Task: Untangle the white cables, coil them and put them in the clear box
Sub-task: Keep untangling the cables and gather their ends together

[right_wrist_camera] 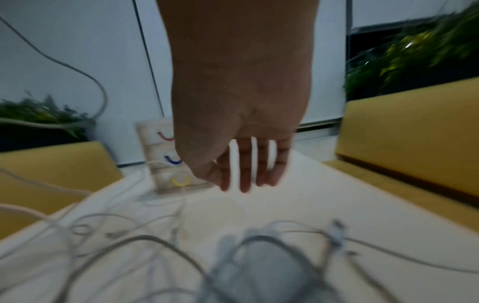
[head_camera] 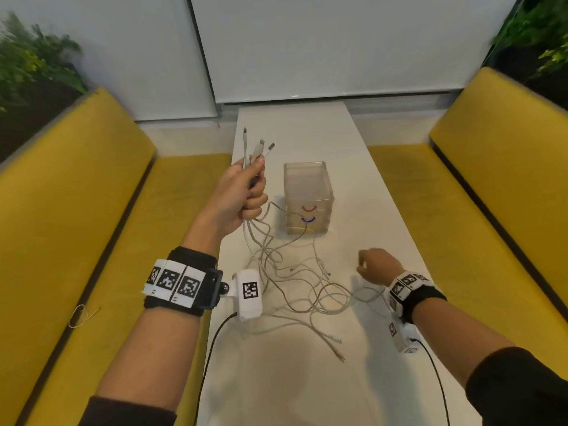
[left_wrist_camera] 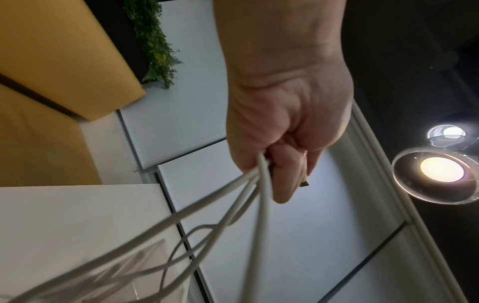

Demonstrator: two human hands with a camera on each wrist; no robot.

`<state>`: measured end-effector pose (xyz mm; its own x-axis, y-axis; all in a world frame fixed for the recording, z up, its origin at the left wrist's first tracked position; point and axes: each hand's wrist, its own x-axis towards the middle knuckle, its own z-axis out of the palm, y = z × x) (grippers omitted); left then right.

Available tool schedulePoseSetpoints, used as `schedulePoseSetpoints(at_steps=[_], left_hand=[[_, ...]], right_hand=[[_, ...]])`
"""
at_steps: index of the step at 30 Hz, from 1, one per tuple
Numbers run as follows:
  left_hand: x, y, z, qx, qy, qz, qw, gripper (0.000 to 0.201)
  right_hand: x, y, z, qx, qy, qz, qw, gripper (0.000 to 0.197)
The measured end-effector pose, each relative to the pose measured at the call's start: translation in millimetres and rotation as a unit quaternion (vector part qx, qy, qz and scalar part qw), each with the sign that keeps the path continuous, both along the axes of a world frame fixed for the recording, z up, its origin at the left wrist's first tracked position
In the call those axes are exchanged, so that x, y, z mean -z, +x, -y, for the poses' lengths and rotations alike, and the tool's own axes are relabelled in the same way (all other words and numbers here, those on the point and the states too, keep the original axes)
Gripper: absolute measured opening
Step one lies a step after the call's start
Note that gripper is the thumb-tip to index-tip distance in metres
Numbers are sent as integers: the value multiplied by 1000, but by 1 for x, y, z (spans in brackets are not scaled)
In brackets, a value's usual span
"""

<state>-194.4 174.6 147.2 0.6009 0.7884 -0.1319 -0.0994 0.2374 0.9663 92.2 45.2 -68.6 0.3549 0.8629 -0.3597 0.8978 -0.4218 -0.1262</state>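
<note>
Head view: left hand (head_camera: 246,192), raised at centre left, clenches several white cables (head_camera: 295,278) with connector ends sticking up, the rest trailing into a tangle on the table (head_camera: 384,186) at lower centre. Right hand (head_camera: 379,265), fingers loose and grasping nothing, hovers at the tangle's right edge; clear box (head_camera: 309,201) stands just right of the left hand.

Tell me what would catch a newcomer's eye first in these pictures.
First, the left hand raised over the white table, gripping a bunch of white cables whose loose lengths sprawl in a tangle below. Next, the clear box just behind the tangle, then the right hand hovering over the tangle's right side.
</note>
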Motion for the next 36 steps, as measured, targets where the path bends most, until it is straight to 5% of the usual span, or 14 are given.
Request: schedulePoseSetpoints(at_steps=[7,12,19,27,36], left_hand=[[9,-11,4,-55,-40,2,998,31],[25,-17,6,-59,-43,-13,997,32],[36,-25,11,-63,-39,-21,997,30],[39,-23,10,-50,-38,-14,998,29],[34,-24,9,-70,-32,-3,997,27]], right_hand=[[25,-68,-72,-108,66,-103,987,45],[48,-96,-84,-182,11,-61,981,42],[64,-95,-75,-185,17,-44,982,56],[40,-71,-72,-211,-141,-136,958,65],[55,-45,-53,-152,-31,-58,986,39]])
